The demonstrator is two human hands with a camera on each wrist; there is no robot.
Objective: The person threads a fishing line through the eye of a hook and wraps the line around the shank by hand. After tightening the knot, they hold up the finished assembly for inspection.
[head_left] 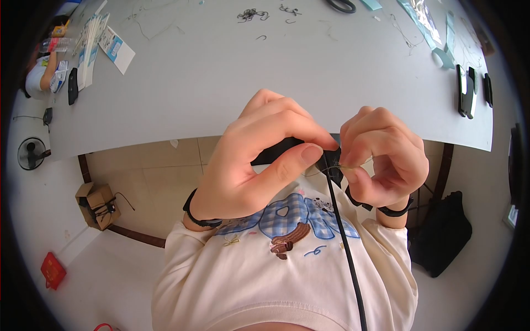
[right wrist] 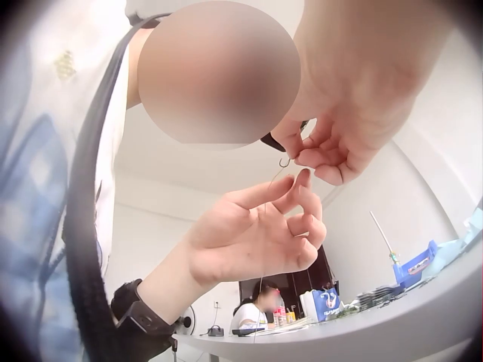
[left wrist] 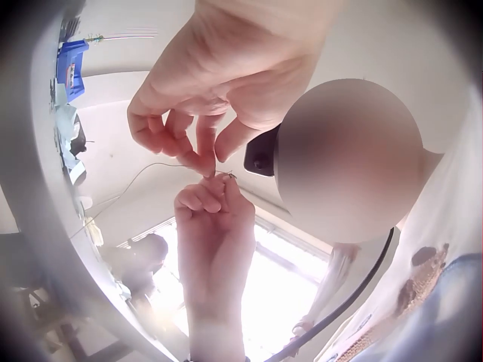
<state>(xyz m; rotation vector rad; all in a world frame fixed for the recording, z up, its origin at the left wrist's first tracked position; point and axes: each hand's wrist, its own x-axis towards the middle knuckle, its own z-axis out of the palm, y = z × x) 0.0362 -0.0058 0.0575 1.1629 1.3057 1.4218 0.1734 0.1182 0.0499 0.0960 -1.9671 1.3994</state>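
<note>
The biggest thing is the pale worktop [head_left: 265, 71], and it lies in front of the person. Next is the person's cream shirt [head_left: 287, 276], with blue checked shapes sewn on it. A big black bag [head_left: 441, 237] sits low by the person's right side, and a brown box [head_left: 95, 207] with black things in it is on the floor by the left side. Both hands are up in front of the shirt, near the close edge of the worktop. The left hand [head_left: 251, 160] has its thumb and pointing finger bent toward each other, with the tips near the thread, but I cannot tell if they pinch it. The right hand [head_left: 386, 157] has its fingers curled and pinches a tiny hook at the tips. Some white and blue cards [head_left: 93, 52] lie at the left end of the worktop. A small pile of dark hooks [head_left: 252, 15] is at the far side. The thin thread [left wrist: 155, 164] bends away from the fingertips. The tiny hook [right wrist: 284, 163] pokes out by the right fingertips, just beside the left ones.
</note>
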